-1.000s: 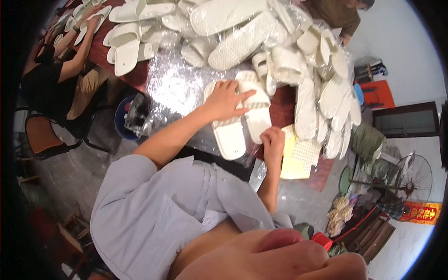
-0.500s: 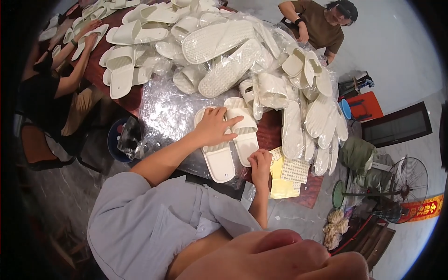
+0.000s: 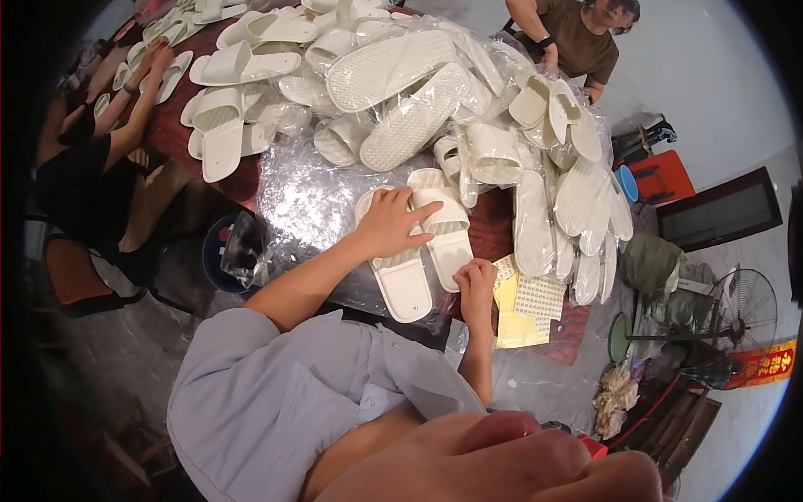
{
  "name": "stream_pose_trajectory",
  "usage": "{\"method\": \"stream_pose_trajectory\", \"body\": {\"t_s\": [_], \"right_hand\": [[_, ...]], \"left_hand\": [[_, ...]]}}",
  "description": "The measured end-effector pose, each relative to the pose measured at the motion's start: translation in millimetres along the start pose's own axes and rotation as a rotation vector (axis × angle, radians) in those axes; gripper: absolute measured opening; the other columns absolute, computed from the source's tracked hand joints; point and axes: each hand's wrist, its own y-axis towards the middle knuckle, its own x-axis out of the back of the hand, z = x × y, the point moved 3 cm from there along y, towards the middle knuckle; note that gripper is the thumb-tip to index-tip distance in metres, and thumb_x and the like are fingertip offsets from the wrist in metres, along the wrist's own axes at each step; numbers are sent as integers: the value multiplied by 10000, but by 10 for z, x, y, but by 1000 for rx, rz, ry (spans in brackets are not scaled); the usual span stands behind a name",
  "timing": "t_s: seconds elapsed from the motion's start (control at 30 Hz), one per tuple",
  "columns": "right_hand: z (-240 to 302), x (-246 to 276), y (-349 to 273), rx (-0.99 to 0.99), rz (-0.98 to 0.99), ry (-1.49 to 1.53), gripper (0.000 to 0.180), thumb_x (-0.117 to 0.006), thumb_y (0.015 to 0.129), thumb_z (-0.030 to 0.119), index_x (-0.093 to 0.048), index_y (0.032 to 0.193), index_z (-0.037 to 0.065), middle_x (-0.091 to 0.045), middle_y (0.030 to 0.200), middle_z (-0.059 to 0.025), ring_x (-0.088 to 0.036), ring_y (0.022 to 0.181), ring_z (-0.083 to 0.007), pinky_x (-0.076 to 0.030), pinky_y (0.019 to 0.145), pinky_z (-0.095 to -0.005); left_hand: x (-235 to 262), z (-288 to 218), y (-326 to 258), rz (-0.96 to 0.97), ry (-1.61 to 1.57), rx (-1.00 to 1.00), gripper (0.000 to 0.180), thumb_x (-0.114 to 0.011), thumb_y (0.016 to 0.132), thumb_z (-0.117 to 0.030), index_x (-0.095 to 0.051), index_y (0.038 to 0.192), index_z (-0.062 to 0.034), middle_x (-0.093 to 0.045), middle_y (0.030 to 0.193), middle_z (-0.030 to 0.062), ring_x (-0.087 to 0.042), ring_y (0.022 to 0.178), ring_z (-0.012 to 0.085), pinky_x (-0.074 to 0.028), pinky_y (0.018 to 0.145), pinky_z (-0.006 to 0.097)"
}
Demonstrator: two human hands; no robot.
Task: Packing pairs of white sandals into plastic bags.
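A pair of off-white slide slippers lies side by side before me, soles down. My left hand (image 3: 391, 224) rests across the strap of the left slipper (image 3: 406, 293), fingers spread, their tips reaching to the right slipper (image 3: 452, 254). Beside the heel of that right slipper is my right hand (image 3: 476, 280), its fingertips pinched together at the edge. What they pinch, if anything, is too small to make out. Right of this hand lie yellow-backed sticker sheets (image 3: 536, 298) with rows of small printed labels.
Slippers in clear bags (image 3: 393, 79) form a large heap beyond my hands. Clear plastic film (image 3: 305, 197) covers the table at left. Loose slippers (image 3: 222, 134) lie farther left. Co-workers sit at far left and stand at back right. A fan (image 3: 740, 309) stands at right.
The view has shifted slightly. My hands keep nearly the same pose on and beside the slippers. At far left, the co-worker's hands have come together; the person at back right has shifted a little.
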Motion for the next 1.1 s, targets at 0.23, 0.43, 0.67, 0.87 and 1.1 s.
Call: {"method": "stream_pose_trajectory", "body": {"t_s": [0.23,0.43,0.67,0.87,1.1], "right_hand": [[-16,20,-17,-39,23,62,163,-713,746,18,-607,869,29,-521,1031,-124,-473,993,-317,-413,864,-401],[4,36,-28,-44,51,95,158,-719,763,24,-613,880,31,-515,1038,-121,-468,1013,-313,-406,884,-396],[-6,38,-3,-41,70,79,172,-718,746,13,-600,870,30,-514,1050,-120,-461,1017,-316,-399,891,-400],[-37,59,-14,-59,97,120,177,-717,746,11,-602,879,33,-517,1065,-118,-460,1030,-314,-398,904,-398],[-68,64,-27,-96,101,185,182,-729,751,16,-631,903,37,-527,1082,-117,-474,1050,-308,-394,924,-392]], "left_hand": [[-5,9,-1,43,-31,25,609,-637,859,-483,-506,1423,-297,-508,1215,232,-472,1165,378,-298,1022,488],[8,2,-7,59,-27,33,609,-637,859,-481,-507,1422,-289,-505,1226,237,-468,1177,379,-292,1030,491],[27,-4,-6,67,-47,38,628,-662,849,-460,-490,1434,-311,-485,1254,232,-468,1183,396,-302,1032,495],[18,-3,-7,65,-36,35,623,-656,855,-469,-490,1434,-311,-486,1260,230,-455,1204,389,-299,1035,493],[20,-4,10,95,-39,51,621,-654,856,-467,-489,1435,-313,-480,1276,235,-453,1213,393,-294,1043,494]]}}
